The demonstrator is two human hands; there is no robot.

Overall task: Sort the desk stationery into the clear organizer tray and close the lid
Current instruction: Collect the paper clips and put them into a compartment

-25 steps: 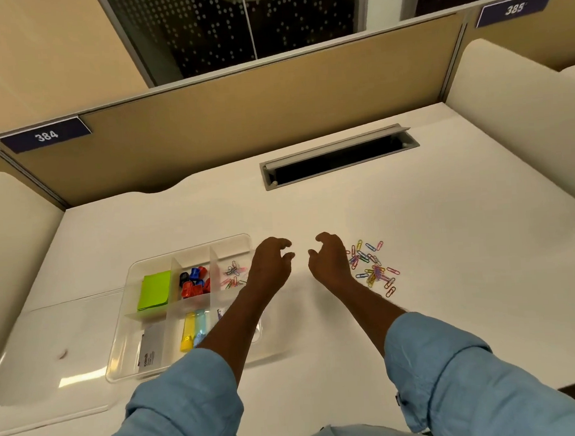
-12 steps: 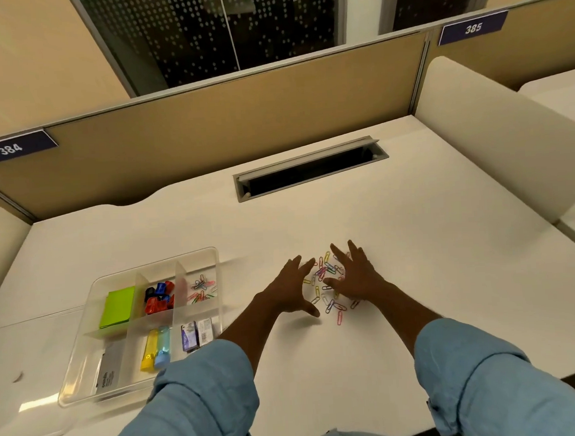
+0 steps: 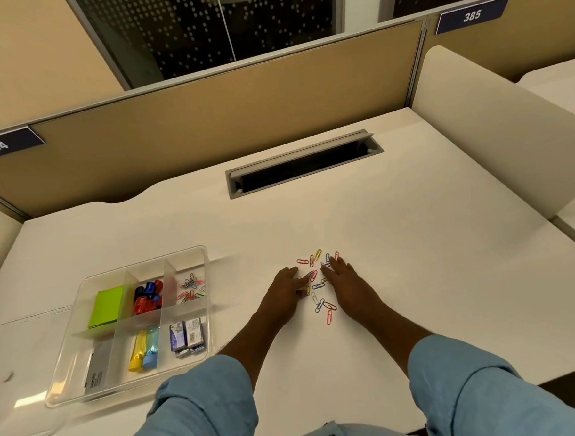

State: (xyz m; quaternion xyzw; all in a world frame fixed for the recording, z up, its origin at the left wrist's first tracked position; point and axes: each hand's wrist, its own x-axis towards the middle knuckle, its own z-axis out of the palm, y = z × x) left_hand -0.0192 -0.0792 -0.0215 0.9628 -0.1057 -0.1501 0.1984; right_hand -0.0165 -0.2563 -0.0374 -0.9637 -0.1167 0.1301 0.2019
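Colourful loose paper clips (image 3: 318,284) lie in a small pile on the white desk (image 3: 432,277), to the right of the clear tray (image 3: 186,253) and apart from it. Both hands are down on the desk at this pile. The left hand (image 3: 283,294) lies flat on the side of the pile nearer the tray, with its fingers straight and close together. Its fingertips touch a few clips. The right hand (image 3: 349,283) lies flat on the side farther from the tray, fingers straight too, resting on some clips. Neither hand holds or pinches anything. A few clips sit between the two hands, and some peek out past the fingertips.

The tray has walls that split it into boxes. In its back row, from left to right, are a green pad of sticky notes (image 3: 106,307), a heap of red, blue and black binder clips (image 3: 147,297), and some sorted paper clips (image 3: 191,289). In its front row, from left to right, are a white card (image 3: 96,373), a yellow and a blue highlighter (image 3: 143,349), and small purple and white boxes (image 3: 186,336).

The clear lid (image 3: 20,418) lies open and flat on the desk just left of the tray. Whether it is joined to the tray cannot be told. Far behind the tray, to the right, is a long grey slot (image 3: 305,163) in the desk.
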